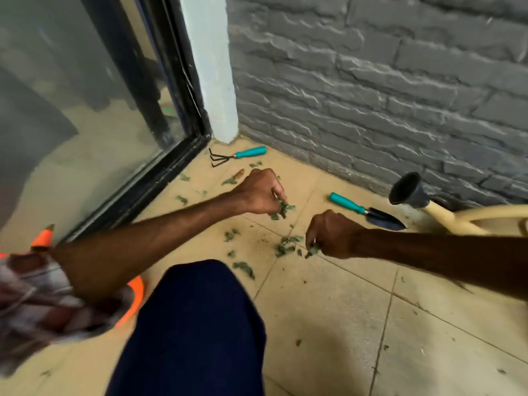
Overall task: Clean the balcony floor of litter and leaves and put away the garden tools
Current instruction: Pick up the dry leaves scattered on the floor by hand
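Observation:
Green leaf bits (288, 244) lie scattered over the beige floor tiles (328, 304). My left hand (260, 192) hovers above them and grips a small bunch of leaves (284, 208) in curled fingers. My right hand (331, 234) is low over the pile and pinches a leaf (313, 250). A teal-handled hand rake (237, 155) lies near the corner by the door frame. A teal-handled trowel (368, 211) lies by the brick wall, just beyond my right hand.
A grey brick wall (371, 81) bounds the far side and a glass sliding door (71, 110) the left. A beige hose with a dark nozzle (408, 192) lies at right. An orange container (137, 298) sits under my left elbow. My knee (194, 324) is in front.

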